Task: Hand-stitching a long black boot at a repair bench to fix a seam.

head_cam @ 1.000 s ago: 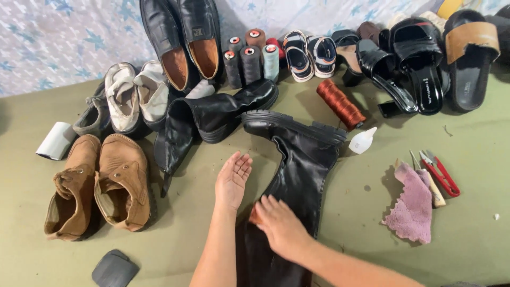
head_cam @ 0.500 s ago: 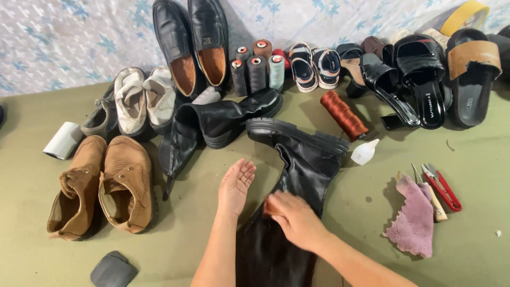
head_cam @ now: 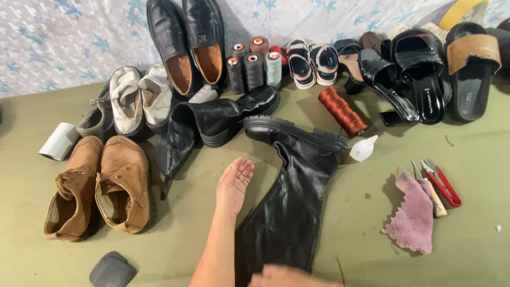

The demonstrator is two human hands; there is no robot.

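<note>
The left hand lies palm up, fingers spread, just left of one long black boot. The right hand touches its bottom; maybe flat, I cannot tell. Past the fingertips: a second black boot, two brown shoes, six thread spools.

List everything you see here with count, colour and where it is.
Tall boot: 1, black, centre, lying flat.
Second boot: 1, black, behind it.
Ankle shoes: 2, brown, left.
Worn shoes: 2, white, back left.
Loafers: 2, black, against the wall.
Thread spools: several, dark, back centre.
Thread cone: 1, rust, on its side.
Sandals: several, black, back right.
Cloth: 1, pink, right.
Snips: 1, red, beside the cloth.
Left hand: open, palm up, beside the tall boot.
Right hand: on the tall boot's shaft, bottom edge.
</note>
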